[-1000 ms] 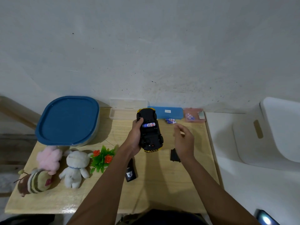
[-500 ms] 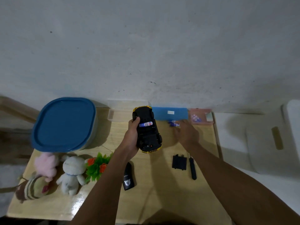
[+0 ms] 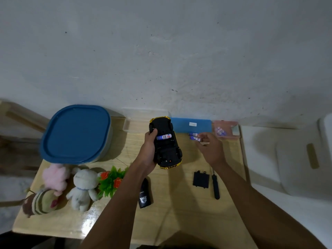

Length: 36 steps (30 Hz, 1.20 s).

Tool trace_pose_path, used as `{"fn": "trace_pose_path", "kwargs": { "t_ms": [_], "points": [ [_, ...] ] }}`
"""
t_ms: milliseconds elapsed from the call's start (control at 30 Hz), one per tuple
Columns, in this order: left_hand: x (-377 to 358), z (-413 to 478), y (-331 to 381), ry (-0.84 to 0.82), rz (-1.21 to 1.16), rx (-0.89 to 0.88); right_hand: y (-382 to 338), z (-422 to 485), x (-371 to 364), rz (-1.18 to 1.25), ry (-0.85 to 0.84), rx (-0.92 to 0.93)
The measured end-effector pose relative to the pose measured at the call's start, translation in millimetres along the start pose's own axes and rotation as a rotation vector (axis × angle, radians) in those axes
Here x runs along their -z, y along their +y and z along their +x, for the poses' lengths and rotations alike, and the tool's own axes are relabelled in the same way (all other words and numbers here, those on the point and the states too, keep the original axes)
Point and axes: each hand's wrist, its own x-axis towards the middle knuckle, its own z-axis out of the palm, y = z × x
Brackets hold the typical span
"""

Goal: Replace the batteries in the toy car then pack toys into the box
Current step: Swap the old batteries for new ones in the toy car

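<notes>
Head view: car point(image 3: 166, 142) held upturned over the counter point(image 3: 179, 203), one cell point(image 3: 164, 136) seated.
Car is clasped by left grip point(image 3: 148, 150); loose cells point(image 3: 194, 135) are touched by right grip point(image 3: 209, 148), pinch untellable; one may be dropped if pinched loosely.

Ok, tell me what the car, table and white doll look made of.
Car: likely plastic, with a matte black underside and shiny gold trim. Table: pale wood or veneer with a glossy finish; grain and glare show. White doll: plush fabric, going by its fuzzy surface and soft outline.
</notes>
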Motion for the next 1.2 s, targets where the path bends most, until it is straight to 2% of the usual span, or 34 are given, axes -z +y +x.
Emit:
{"fn": "trace_pose_path", "kwargs": {
  "t_ms": [167,333,433,567,800,1100,1200],
  "points": [
    [5.7,-5.9,-0.4,0.003,-0.017,-0.003,-61.4,-39.6,14.2,0.316,0.111,-0.052],
    [3.1,-12.7,-4.0,-0.006,0.019,-0.010,-107.7,-74.2,10.1,0.329,0.084,0.101],
    [-2.1,-19.9,-5.8,-0.025,0.030,-0.002,-124.8,-84.4,4.3,0.206,0.052,0.228],
    [-6.0,-28.0,-6.6,-0.059,-0.002,0.021,-127.1,-88.2,-6.6,-0.110,0.055,0.533],
    [-6.1,-37.1,-2.5,-0.137,-0.048,0.017,-129.3,-99.6,-22.6,-0.302,0.097,0.735],
    [-4.2,-48.4,1.4,-0.143,-0.107,-0.013,-134.3,-105.3,-31.3,-0.231,0.039,0.573],
    [-3.4,-49.0,1.5,-0.172,-0.126,-0.028,-133.1,-105.7,-33.1,-0.204,0.039,0.458]
  ]
}}
